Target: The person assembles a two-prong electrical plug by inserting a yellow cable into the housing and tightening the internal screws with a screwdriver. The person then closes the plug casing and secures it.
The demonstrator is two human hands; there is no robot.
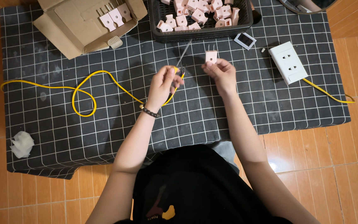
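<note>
The right hand (221, 74) pinches a small pale pink plastic plug (211, 56) between its fingertips, above the black cloth with a white grid (228, 108). The plug is a blocky, roughly square body with two thin metal prongs pointing up, away from the person.

The left hand (163, 85) is closed around the yellow and black handle of a screwdriver (182, 62); its slim metal shaft points up toward the black plastic basket (159, 25), which holds more pink plugs. The shaft tip is just beside the plug, not touching it.

A yellow cable (83, 89) loops across the cloth behind the left hand. A white socket block (288, 62) lies to the right, an open cardboard box (71, 29) at upper left.
</note>
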